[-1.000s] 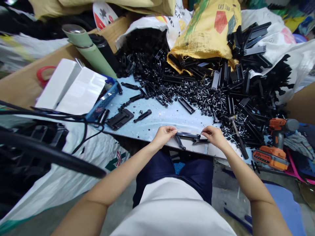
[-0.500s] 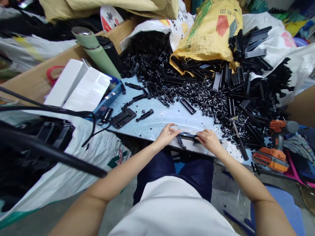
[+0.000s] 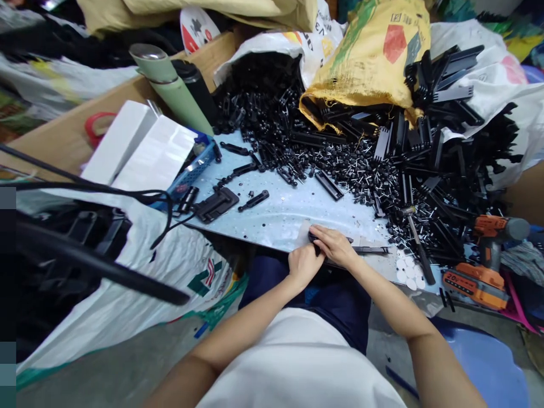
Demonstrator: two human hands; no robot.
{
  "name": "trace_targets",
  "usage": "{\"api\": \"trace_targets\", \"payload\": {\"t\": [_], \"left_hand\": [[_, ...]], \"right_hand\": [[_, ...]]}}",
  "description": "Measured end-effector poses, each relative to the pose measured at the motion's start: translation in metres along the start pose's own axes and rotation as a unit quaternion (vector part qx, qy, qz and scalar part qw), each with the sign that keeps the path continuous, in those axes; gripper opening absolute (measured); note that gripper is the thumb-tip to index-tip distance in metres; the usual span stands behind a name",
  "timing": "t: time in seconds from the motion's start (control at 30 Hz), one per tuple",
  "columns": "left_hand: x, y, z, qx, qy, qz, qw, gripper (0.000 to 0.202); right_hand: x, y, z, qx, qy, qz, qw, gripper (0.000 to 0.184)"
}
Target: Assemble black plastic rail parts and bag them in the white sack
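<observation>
At the front edge of the bench, my left hand (image 3: 305, 265) is closed around the near end of a small black plastic arm piece (image 3: 313, 234). My right hand (image 3: 334, 246) lies over the same piece, with its fingers wrapped on it and covering most of its length. Just right of my right hand, a long narrow black plastic strip (image 3: 372, 250) rests on the bench; the wrist partly hides it. Beneath the hands shows a pale flat patch (image 3: 302, 233) on the blue bench top (image 3: 272, 218).
A heap of black parts and pins (image 3: 361, 164) spreads across the back. A hammer (image 3: 419, 243) and an orange cordless drill (image 3: 480, 266) lie at right. Left are a black holder (image 3: 216, 204), a blue basket (image 3: 187, 175) and a green flask (image 3: 174, 90). A thick black cable (image 3: 97, 258) crosses the left side.
The long strip, earlier held between both hands, now lies to the right on the bench. Both hands have come together on the small arm piece. The view has shifted slightly.
</observation>
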State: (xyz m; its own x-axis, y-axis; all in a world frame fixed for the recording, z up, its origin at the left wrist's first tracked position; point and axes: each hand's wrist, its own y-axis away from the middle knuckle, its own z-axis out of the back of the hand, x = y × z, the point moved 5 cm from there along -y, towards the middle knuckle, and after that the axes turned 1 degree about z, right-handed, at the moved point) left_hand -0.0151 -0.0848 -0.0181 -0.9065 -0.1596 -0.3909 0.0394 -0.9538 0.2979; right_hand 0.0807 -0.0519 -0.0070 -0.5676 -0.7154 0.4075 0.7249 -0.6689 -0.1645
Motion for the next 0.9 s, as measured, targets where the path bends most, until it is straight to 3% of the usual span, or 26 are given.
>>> {"api": "trace_targets", "payload": {"t": [0.13,0.27,0.5,0.6,0.7,0.77,0.83,0.9], "left_hand": [[0.006,-0.001,0.001,0.016,-0.014,-0.01,1.0,0.028],[0.005,-0.004,0.003,-0.004,0.0,0.001,1.0,0.032],[0.006,0.0,0.006,0.014,-0.01,-0.001,1.0,0.024],[0.012,0.005,0.004,0.004,-0.013,-0.034,0.999,0.025],[0.015,0.002,0.009,-0.069,-0.033,-0.18,0.981,0.027],[0.007,-0.001,0.013,-0.119,-0.055,-0.357,0.925,0.026],[-0.006,-0.006,0.009,-0.117,-0.092,-0.51,0.847,0.03],[-0.018,-0.017,0.002,-0.096,-0.137,-0.567,0.807,0.041]], "right_hand": [[0.001,-0.003,-0.001,-0.014,-0.033,-0.024,0.999,0.042],[-0.003,-0.002,-0.003,-0.022,-0.036,-0.071,0.997,0.043],[0.002,-0.006,-0.008,0.003,0.035,-0.112,0.993,0.046],[0.008,-0.001,-0.003,-0.01,0.051,-0.09,0.995,0.049],[0.008,0.026,0.015,-0.057,0.092,-0.03,0.994,0.053],[-0.004,0.053,0.031,-0.097,0.159,-0.036,0.982,0.065],[-0.021,0.079,0.044,-0.111,0.233,-0.068,0.964,0.072],[-0.034,0.094,0.051,-0.095,0.274,-0.085,0.953,0.069]]}}
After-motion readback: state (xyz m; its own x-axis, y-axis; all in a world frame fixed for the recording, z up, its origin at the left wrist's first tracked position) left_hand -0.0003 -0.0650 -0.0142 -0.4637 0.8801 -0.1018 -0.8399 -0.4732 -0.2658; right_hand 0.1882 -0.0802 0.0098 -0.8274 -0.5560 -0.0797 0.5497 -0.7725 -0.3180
